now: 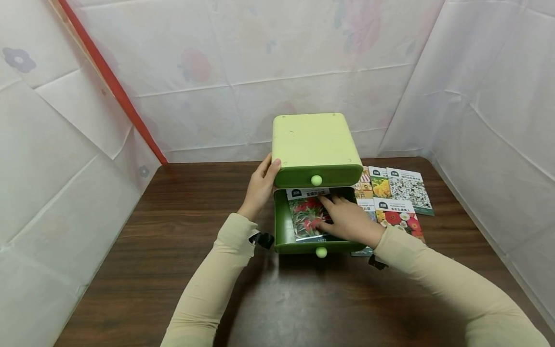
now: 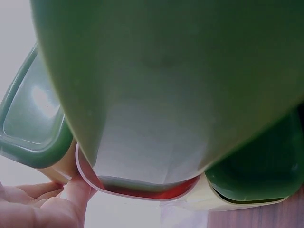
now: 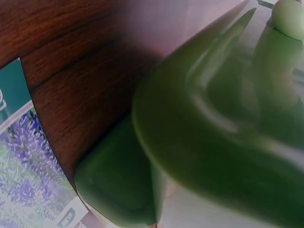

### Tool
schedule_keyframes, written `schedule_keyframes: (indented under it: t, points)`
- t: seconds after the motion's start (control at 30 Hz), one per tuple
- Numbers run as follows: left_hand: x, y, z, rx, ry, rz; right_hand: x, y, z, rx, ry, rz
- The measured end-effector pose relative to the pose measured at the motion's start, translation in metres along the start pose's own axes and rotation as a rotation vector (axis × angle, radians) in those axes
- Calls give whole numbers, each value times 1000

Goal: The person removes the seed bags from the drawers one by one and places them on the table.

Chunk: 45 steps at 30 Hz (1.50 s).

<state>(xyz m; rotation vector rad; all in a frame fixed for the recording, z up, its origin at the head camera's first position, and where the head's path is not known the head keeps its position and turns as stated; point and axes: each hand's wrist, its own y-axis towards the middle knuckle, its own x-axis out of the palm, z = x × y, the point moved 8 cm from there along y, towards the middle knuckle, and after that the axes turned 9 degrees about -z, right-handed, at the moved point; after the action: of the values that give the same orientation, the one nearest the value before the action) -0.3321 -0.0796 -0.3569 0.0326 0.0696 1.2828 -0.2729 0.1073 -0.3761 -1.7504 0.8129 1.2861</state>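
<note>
A light green two-drawer box [image 1: 314, 140] stands toward the back of the table. Its upper dark green drawer front [image 1: 299, 177] is closed, while the lower drawer [image 1: 284, 226] is pulled out. My left hand [image 1: 260, 188] rests against the box's left side, thumb by the upper front corner; the left wrist view shows its fingers [image 2: 73, 199] at the box edge. Inside the lower drawer lies a seed packet with red flowers [image 1: 305, 217]. My right hand [image 1: 349, 219] reaches into this drawer with spread fingers touching the packet, partly covering it.
Several flower seed packets [image 1: 409, 190] lie right of the box, some overlapping. A packet with purple flowers [image 3: 31, 166] shows beside the drawer in the right wrist view. Patterned white sheeting [image 1: 243, 72] encloses the dark wooden table [image 1: 195, 207] at the back and sides.
</note>
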Motion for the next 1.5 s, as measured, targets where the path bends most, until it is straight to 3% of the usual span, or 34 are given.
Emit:
schedule_keyframes:
  t: [0.47,0.7,0.93,1.13,1.33,1.5]
  points:
    - [1,-1,1,14,-7,-6,4,1,-1,-77,172,-23]
    - [2,-3,-1,-1,-14,-17,7,0,1,-106,341,-58]
    - [3,-5,6,-4,16,-15,4,-3,2,-88,486,-71]
    - [-1,0,1,-7,52,-5,1,-3,2,-86,549,-66]
    - [-1,0,2,11,67,3,1,-1,6,-95,780,-62]
    - [-1,-1,2,4,66,13,5,1,14,-37,991,-88]
